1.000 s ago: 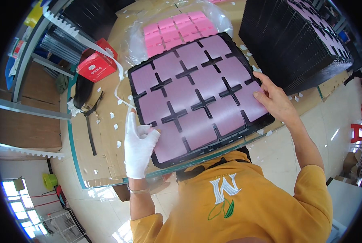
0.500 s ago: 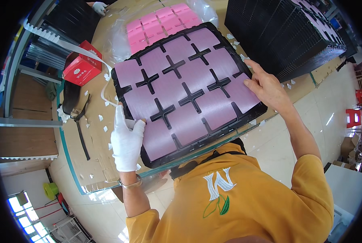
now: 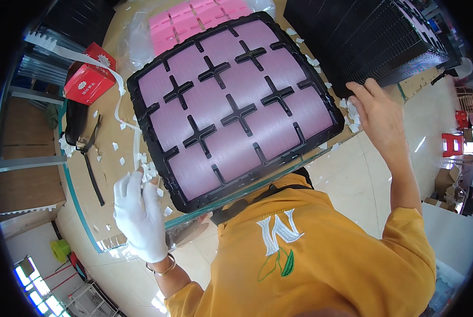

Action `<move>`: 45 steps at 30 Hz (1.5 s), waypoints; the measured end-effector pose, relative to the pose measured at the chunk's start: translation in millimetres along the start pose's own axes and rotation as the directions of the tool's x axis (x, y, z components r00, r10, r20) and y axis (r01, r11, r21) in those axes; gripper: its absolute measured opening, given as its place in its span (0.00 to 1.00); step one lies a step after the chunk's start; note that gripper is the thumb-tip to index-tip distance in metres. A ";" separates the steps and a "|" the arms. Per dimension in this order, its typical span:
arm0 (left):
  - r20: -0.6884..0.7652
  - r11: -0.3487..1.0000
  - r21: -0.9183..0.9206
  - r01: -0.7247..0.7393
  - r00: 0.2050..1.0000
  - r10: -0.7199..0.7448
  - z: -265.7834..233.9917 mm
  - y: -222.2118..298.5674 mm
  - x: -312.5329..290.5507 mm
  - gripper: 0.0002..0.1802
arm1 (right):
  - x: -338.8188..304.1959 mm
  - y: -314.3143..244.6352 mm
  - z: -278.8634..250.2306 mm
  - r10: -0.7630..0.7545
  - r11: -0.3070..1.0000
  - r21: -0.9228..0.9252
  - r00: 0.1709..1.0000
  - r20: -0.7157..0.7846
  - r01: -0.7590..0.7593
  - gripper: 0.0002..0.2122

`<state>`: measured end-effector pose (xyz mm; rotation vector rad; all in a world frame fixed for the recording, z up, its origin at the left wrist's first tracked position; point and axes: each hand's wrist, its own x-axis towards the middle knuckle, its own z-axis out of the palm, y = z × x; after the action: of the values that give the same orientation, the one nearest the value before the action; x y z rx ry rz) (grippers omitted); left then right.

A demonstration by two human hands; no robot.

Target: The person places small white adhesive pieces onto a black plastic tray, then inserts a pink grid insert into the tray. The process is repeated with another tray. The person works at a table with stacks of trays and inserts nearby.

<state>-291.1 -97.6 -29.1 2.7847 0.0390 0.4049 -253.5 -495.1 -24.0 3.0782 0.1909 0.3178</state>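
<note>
A black plastic tray (image 3: pixel 186 205) with cross-shaped dividers lies on the table. Smooth pinkish-purple sheet (image 3: pixel 247 84) fills the spaces between its ribs. My left hand (image 3: pixel 141 216), in a white glove with bare fingertips, is off the tray's near left corner. Its fingers pinch the end of a long white strip (image 3: pixel 137 145), beside a cluster of small white pieces (image 3: pixel 149 171). My bare right hand (image 3: pixel 378 113) hovers past the tray's right edge, fingers bent and apart, holding nothing visible. Under its thumb side lie more white scraps (image 3: pixel 354 117).
A tall stack of black trays (image 3: pixel 347 42) stands at the back right. Pink slotted sheets (image 3: pixel 194 21) lie behind the tray with clear plastic film (image 3: pixel 136 45). A red box (image 3: pixel 90 79) and a black strap (image 3: pixel 93 174) are at left, with white scraps scattered across the cardboard-covered table (image 3: pixel 107 158).
Both hands have come off the tray: the left moved down and left with the strip's end, the right moved outward to the right. The whole scene has shifted slightly up and left.
</note>
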 end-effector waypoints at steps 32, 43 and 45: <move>0.192 0.785 -0.094 -0.612 0.763 0.617 12.6 -31.5 19.7 0.33 | 34.2 -1.7 31.9 -0.540 0.832 0.049 0.827 -0.157 0.553 0.16; 0.208 0.744 0.108 -0.660 0.747 0.632 97.4 -40.5 154.8 0.31 | 172.0 -34.3 87.4 -0.510 0.852 0.161 0.859 0.042 0.498 0.27; 0.218 0.699 0.204 -0.686 0.728 0.650 95.7 -41.5 159.6 0.29 | 167.3 -15.5 103.7 -0.451 0.887 0.109 0.892 -0.007 0.449 0.28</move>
<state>-110.2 -76.8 -85.6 2.9996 -1.0705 0.4005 -71.4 -461.5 -92.6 3.0076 0.9330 0.2599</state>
